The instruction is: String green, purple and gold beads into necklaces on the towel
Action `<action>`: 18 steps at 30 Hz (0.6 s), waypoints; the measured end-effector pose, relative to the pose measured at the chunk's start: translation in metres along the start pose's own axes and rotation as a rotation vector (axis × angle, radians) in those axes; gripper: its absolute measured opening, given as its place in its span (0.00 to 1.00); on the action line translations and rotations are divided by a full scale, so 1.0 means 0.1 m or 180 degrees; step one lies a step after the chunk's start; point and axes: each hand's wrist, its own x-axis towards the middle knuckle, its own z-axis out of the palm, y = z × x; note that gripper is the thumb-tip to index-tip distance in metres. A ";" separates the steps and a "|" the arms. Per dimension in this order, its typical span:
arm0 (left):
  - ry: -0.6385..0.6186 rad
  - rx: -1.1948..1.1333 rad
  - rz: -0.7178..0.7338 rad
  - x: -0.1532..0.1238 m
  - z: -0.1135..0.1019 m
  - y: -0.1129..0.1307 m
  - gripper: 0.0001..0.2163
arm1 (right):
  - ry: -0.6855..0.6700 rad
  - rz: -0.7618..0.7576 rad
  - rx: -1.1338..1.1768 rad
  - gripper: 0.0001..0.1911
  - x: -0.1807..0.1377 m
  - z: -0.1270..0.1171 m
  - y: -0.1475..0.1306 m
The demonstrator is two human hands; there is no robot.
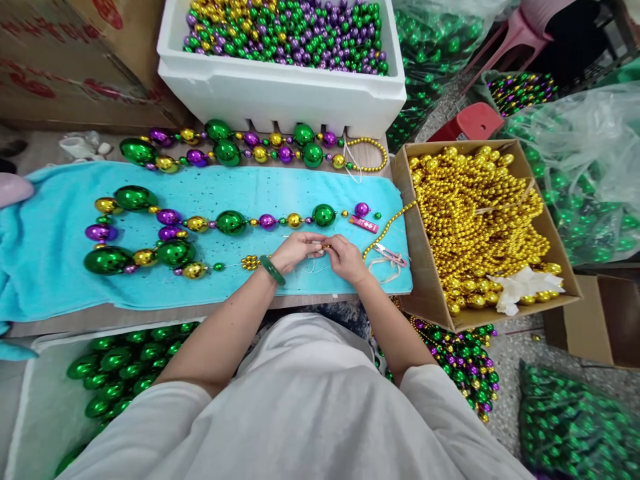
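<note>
My left hand (296, 251), with a green bangle at its wrist, is closed in a pinch over the blue towel (260, 187). Its fingertips meet those of my right hand (345, 259), which pinches a small gold bead (327, 247). What exactly lies between the left fingertips is hidden. Left of the hands, a cluster of gold beads (250, 262) lies near a thin clear thread. A strand of large green, purple and gold beads (231, 223) loops across the towel. Near my right hand lie a gold bead chain (385, 230), pink-handled scissors (393, 255) and a pink packet (363, 224).
A cardboard box of gold bead strands (475, 213) stands at the right. Behind the towel are a finished-looking bead strand (227, 153) and a white foam box (280, 87) of small beads. Large green beads (120, 360) fill a tub at the lower left.
</note>
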 end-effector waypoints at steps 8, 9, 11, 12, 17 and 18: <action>-0.0175 -0.0066 0.0136 -0.01 -0.08 -0.05 0.18 | 0.0222 -0.0009 0.0392 0.06 -0.01 -0.02 0.01; -0.0177 -0.0086 0.0172 -0.01 -0.08 -0.06 0.19 | 0.0195 0.0022 0.0401 0.06 -0.01 -0.03 0.01; -0.0190 -0.0094 0.0234 -0.03 -0.08 -0.06 0.21 | 0.0113 0.0102 0.0370 0.08 0.00 -0.06 -0.01; -0.0192 -0.0082 0.0253 -0.03 -0.08 -0.07 0.22 | 0.0076 0.0144 0.0337 0.08 0.00 -0.07 -0.02; -0.0153 -0.0031 0.0311 -0.02 -0.08 -0.09 0.24 | 0.0039 0.0213 0.0283 0.11 0.00 -0.09 -0.08; -0.0143 -0.0021 0.0326 -0.02 -0.07 -0.09 0.24 | 0.0048 0.0203 0.0297 0.11 0.00 -0.09 -0.09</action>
